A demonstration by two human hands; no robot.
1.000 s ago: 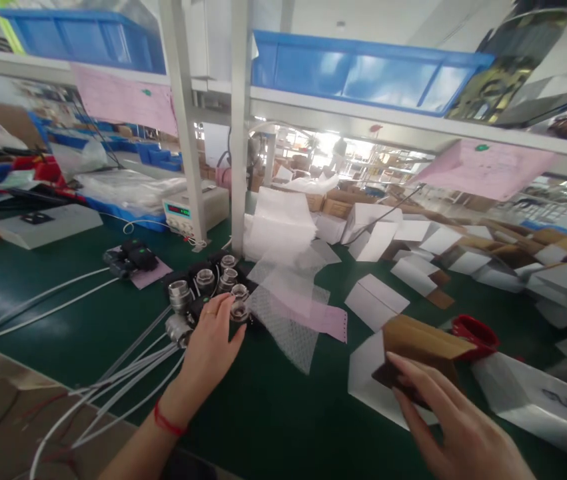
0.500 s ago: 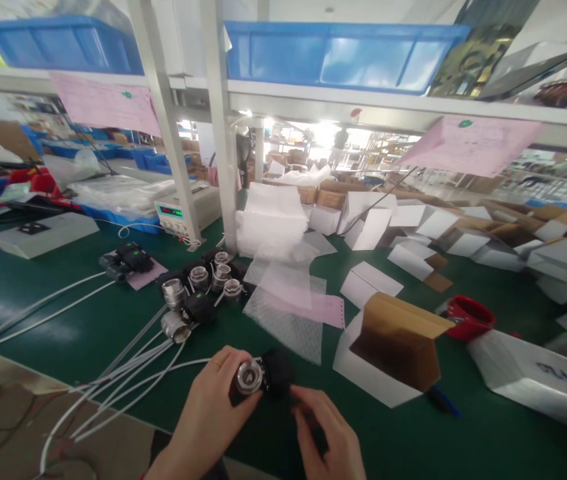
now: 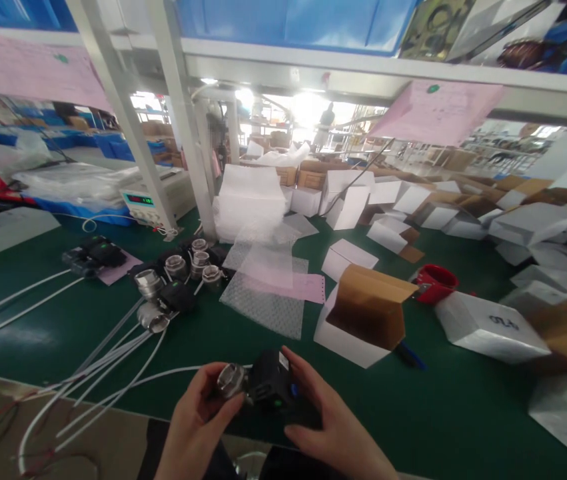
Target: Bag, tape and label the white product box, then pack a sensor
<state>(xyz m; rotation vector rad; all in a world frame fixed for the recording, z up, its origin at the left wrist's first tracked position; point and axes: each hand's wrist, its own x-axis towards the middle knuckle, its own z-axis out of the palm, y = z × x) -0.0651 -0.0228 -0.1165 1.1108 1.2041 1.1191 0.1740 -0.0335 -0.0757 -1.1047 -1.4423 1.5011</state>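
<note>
A motorized valve (image 3: 269, 381) with a metal threaded body and a black actuator housing is in my hands near the table's front edge. My left hand (image 3: 200, 415) is closed round the metal body at its left end. My right hand (image 3: 330, 417) cups the right side of the black housing, fingers behind it and thumb in front. A small white label and a green dot show on the housing. One white cable (image 3: 173, 373) runs leftward from behind my left hand. Further left, several similar valves (image 3: 176, 267) stand bunched together with their cables trailing off the front edge.
An open white carton (image 3: 356, 350) stands right of centre, a blue pen (image 3: 412, 357) beside it. Behind are a red tape dispenser (image 3: 436, 283) and a closed box (image 3: 488, 327). Bubble wrap (image 3: 263, 307) lies mid-table. A power supply (image 3: 146, 207) sits by the shelf post (image 3: 178, 127).
My right hand has moved in and taken hold of the black housing. The valve has turned, now showing its label and green dot. The camera view has tilted down and shifted right.
</note>
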